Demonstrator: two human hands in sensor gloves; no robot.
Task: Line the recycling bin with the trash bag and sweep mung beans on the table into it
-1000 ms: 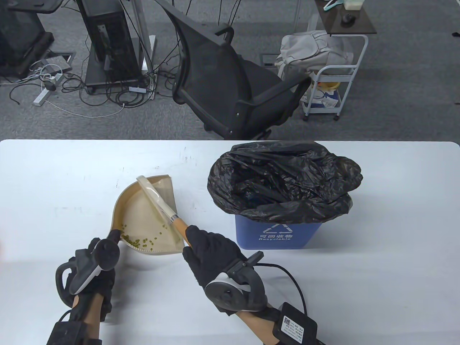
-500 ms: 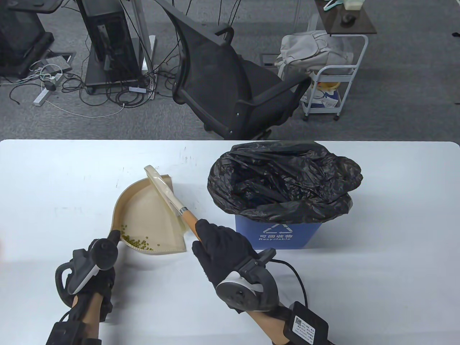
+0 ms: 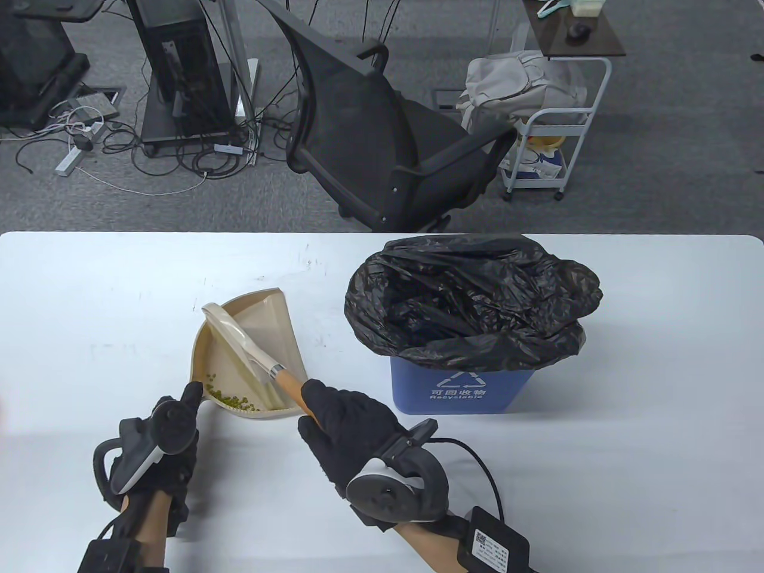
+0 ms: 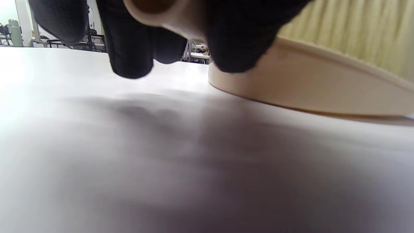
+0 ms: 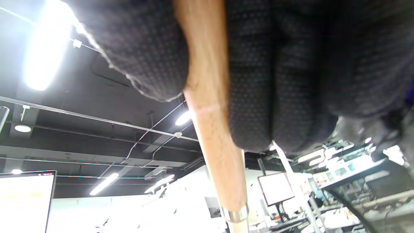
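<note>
A beige dustpan point(image 3: 271, 325) lies left of the blue recycling bin point(image 3: 459, 391), which is lined with a black trash bag point(image 3: 471, 298). Green mung beans point(image 3: 230, 400) sit heaped in the pan's near corner. My left hand point(image 3: 179, 418) grips the pan's handle point(image 4: 161, 11); in the left wrist view the pan's underside point(image 4: 307, 90) is tipped up off the table. My right hand point(image 3: 334, 412) grips the wooden handle point(image 3: 289, 385) point(image 5: 213, 129) of a small brush. Its cream head point(image 3: 230, 331) lies across the inside of the pan.
The white table point(image 3: 627, 358) runs wide on both sides. Behind its far edge stand a black office chair point(image 3: 382, 137), a white cart point(image 3: 555, 149) and a computer tower with cables point(image 3: 179, 71) on the grey floor.
The brush head has swung from the pan's right edge leftward over the pan and back toward me. The beans have gathered closer in the pan's near corner.
</note>
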